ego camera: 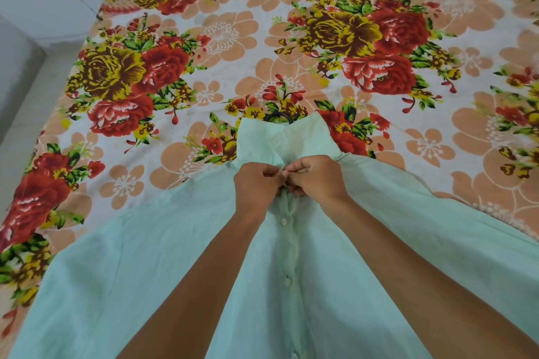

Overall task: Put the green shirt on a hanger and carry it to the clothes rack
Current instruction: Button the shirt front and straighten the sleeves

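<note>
The pale green shirt (393, 242) lies spread face up on the bed, collar pointing away from me. A black hanger hook (277, 117) peeks out above the collar; the rest of the hanger is hidden inside the shirt. My left hand (256, 186) and my right hand (313, 179) meet just below the collar, fingers curled, pinching the shirt's front placket at the top button. White buttons (284, 221) run down the placket toward me.
The bed is covered by a floral sheet (204, 52) in red, yellow and peach. A white wall and floor (29, 38) show along the bed's left side. No clothes rack is in view.
</note>
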